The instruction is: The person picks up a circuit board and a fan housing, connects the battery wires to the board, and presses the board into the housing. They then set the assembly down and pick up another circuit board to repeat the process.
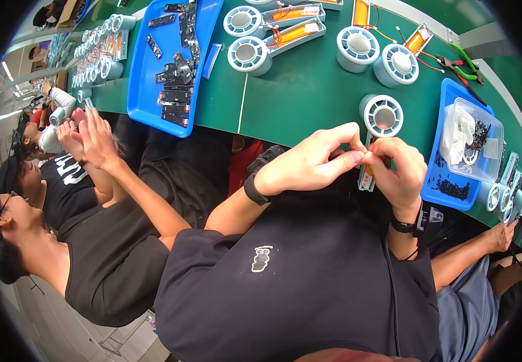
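My left hand (318, 161) and my right hand (398, 175) meet fingertip to fingertip above the table's near edge. Both are closed in a pinch, and whatever sits between the fingers is too small to make out, perhaps a wire end. Beneath them lies a light-blue handheld fan body (381, 101), its round slotted head facing up beyond my fingers. Its open handle, with an orange battery or wrapped part inside, shows partly below my hands; the fingers cover the middle.
Farther back on the green table (297, 99) lie more fan bodies (357, 49) with loose wires. Green-handled pliers (465, 63) rest at the right. One blue tray (137, 90) carries black modules; another (433, 187) holds a clear box (496, 160) and small black parts. Co-workers sit on both sides.
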The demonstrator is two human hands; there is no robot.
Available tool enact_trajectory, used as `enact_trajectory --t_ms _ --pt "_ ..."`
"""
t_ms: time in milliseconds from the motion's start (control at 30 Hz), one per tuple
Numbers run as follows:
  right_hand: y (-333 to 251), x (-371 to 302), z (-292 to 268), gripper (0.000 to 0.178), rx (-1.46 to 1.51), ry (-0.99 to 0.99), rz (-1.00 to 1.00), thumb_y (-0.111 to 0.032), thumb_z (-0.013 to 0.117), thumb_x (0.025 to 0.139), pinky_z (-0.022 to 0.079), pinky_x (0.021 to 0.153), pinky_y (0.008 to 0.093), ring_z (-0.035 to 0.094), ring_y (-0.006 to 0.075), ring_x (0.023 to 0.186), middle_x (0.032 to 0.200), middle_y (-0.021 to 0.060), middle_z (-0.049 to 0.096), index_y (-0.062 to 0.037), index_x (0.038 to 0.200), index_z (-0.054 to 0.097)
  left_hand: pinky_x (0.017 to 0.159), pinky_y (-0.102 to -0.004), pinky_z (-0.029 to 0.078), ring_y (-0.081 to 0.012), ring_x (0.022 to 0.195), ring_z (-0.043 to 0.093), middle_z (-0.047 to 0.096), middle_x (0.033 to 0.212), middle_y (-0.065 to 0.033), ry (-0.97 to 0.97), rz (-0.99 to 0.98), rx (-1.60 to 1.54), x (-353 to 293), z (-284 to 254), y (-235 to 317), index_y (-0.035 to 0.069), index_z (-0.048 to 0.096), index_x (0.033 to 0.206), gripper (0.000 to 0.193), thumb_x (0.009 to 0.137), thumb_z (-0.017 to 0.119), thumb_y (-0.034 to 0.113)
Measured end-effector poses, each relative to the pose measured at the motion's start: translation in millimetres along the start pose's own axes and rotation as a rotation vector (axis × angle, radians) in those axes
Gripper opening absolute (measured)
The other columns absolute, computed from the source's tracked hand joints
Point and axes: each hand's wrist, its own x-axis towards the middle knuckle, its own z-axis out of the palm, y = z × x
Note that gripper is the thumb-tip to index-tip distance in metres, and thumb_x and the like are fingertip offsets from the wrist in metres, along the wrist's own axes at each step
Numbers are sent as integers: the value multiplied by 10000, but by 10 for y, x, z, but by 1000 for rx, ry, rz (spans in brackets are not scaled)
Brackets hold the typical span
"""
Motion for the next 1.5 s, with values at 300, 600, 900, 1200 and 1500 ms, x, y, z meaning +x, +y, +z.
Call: enact_trajectory --t_ms 300,600,900,1200,1500 --pt "-115 -161 -48 192 743 103 475 46 697 947 560 668 261 706 155 804 983 138 733 33 1118 609 606 -251 458 -85 705 591 691 941 -51 -26 130 243 -8 -190 48 20 652 1149 284 907 790 78" --pt "-63 -197 -51 194 797 143 547 -3 656 1002 533 623 232 696 150 761 976 120 740 49 1186 619 755 -317 581 -200 859 700 728 1024 -80 155 397 603 103 -194 70 35 697 1177 457 752 865 9" --pt "-148 110 -29 131 41 105 52 41 715 915 503 597 254 667 169 694 913 123 735 33 1042 746 799 -337 598 -247 942 706 708 1053 -98 246 471 514 132 -116 37 59 763 1105 437 690 877 -20" --pt "-103 138 -72 194 27 6 -35 77 728 833 542 609 312 716 254 677 889 152 733 29 1021 739 782 -335 602 -252 921 719 723 1025 -101 262 476 404 161 -44 -45 46 759 1099 429 694 895 4" --pt "-103 126 -54 210 -41 43 -144 85 734 789 527 582 318 695 232 623 788 138 721 53 997 731 762 -329 606 -249 894 729 736 1016 -105 296 533 446 153 14 -99 39 764 1083 429 680 910 22"
